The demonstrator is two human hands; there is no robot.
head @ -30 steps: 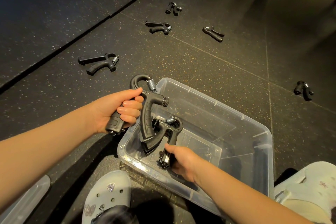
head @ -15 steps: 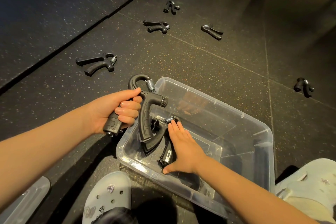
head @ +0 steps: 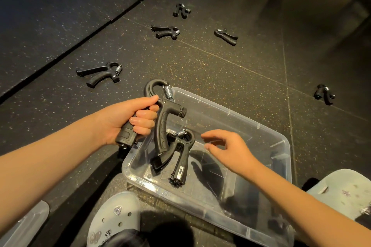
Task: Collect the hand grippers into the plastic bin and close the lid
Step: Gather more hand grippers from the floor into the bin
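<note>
My left hand (head: pixel 128 120) grips one handle of a black hand gripper (head: pixel 164 118), held over the near-left corner of the clear plastic bin (head: pixel 281 146). A second black hand gripper (head: pixel 179 158) lies inside the bin, below the held one. My right hand (head: pixel 230 150) hovers above the bin's middle, fingers spread, holding nothing. Several more black hand grippers lie on the dark floor: one at the left (head: pixel 100 73), three farther back (head: pixel 166 31) (head: pixel 181 10) (head: pixel 226 36), and one at the right (head: pixel 324 94).
The clear lid (head: pixel 22 224) lies at the bottom left corner. My grey clogs (head: pixel 114 218) (head: pixel 345 192) stand on either side of the bin's near edge. The floor is dark speckled rubber with seams, and bare floor surrounds the loose grippers.
My right hand let go of the hand gripper in the bin and lifted up and to the right, now open. My left hand still holds its gripper in about the same place.
</note>
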